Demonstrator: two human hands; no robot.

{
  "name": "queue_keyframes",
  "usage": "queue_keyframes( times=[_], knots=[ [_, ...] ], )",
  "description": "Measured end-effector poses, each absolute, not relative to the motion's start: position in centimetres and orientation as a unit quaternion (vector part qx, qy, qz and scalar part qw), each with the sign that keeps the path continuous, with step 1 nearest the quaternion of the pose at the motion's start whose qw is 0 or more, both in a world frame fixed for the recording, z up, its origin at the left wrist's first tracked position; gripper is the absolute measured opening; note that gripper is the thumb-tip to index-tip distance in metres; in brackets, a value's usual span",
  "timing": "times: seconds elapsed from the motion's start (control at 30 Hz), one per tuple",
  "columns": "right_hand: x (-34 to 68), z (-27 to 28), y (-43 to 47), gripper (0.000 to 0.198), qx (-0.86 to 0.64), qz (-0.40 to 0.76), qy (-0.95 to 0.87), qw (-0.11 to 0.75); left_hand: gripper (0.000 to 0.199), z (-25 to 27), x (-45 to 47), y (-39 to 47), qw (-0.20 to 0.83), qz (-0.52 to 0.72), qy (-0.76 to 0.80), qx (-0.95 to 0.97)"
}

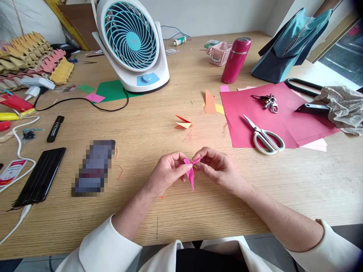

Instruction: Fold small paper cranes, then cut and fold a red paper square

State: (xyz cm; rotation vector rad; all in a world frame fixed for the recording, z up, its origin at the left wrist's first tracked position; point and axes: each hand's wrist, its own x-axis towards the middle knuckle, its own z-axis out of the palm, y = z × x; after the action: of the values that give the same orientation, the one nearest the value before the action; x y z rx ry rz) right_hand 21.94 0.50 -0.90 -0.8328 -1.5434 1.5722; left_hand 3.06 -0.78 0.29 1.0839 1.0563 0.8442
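Between my two hands, above the near part of the table, is a small folded pink paper piece (191,176) with narrow points, one hanging down and one reaching up to the right. My left hand (170,170) pinches its body between thumb and fingers. The thumb and fingertips of my right hand (217,168) close on the upper right point. Part of the paper is hidden behind the fingers. Just beyond my hands lies a small folded orange and yellow paper piece (183,123). White-handled scissors (268,140) rest to the right, partly on red paper sheets (236,121).
A white and blue fan (133,43) stands at the back on green paper (109,90). A red flask (236,60) and a teal bag (289,49) are back right, with keys (270,102) on the red sheets. Leftward lie a blurred phone (95,168), a black pouch (41,177) and cables.
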Motion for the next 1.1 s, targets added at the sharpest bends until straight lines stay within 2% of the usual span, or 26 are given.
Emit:
queue_keyframes(
  times=[0.37,0.5,0.63,1.1],
  knots=[
    [21.87,-1.03,0.33,0.021,-0.33,0.629,-0.592,0.381,0.029,0.43,3.15,-1.0,0.684,0.34,0.451,0.462],
    [21.84,-0.78,0.17,0.015,-0.326,0.62,-0.603,0.381,0.032,0.43,3.23,-1.06,0.676,0.347,0.451,0.468],
    [21.82,-0.6,0.04,0.007,-0.336,0.55,-0.655,0.395,0.035,0.38,3.26,-1.04,0.671,0.358,0.457,0.463],
    [22.19,-0.76,0.17,0.015,-0.291,0.359,-0.778,0.425,0.033,0.45,2.81,-0.9,0.646,0.365,0.448,0.499]
  ],
)
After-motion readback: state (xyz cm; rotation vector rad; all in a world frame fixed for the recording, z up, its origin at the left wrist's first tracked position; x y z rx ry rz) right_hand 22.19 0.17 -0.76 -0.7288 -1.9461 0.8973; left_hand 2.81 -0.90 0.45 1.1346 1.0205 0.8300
